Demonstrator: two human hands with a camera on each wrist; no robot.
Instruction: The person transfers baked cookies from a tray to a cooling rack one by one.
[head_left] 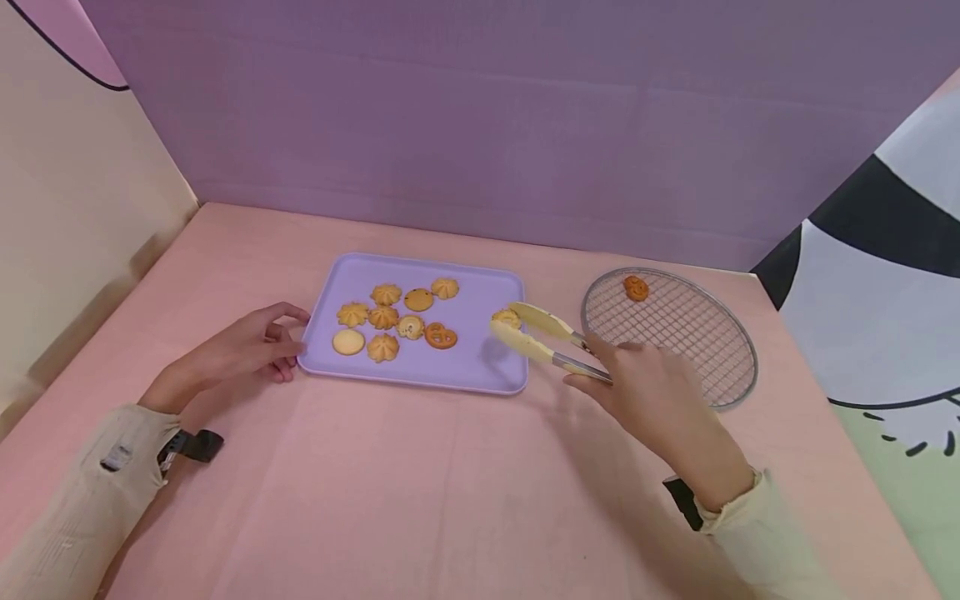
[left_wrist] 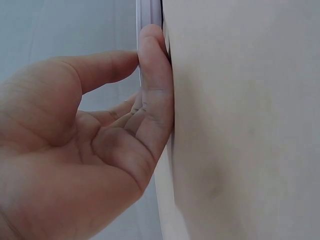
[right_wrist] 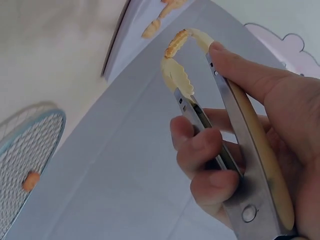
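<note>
A lilac tray [head_left: 465, 375] lies on the table with several cookies on it, among them a pretzel [head_left: 441, 336] and a plain round cookie [head_left: 348, 342]. My left hand [head_left: 258, 343] is at the tray's left edge, thumb and fingers pinching the rim. In my right hand [head_left: 660, 400] I grip metal tongs [right_wrist: 235, 130] with cream-coloured tips. Between those tips is a ring-shaped cookie [right_wrist: 176, 44], over the tray's right end. To the right, a round wire rack [head_left: 720, 342] carries a small brown pretzel [head_left: 637, 288] near its far edge.
The pink table [head_left: 450, 483] ends at a purple wall [head_left: 480, 125] behind the tray and rack. A pale panel [head_left: 67, 217] borders it on the left, a patterned one [head_left: 885, 317] on the right. The rack's near edge lies partly behind my right hand.
</note>
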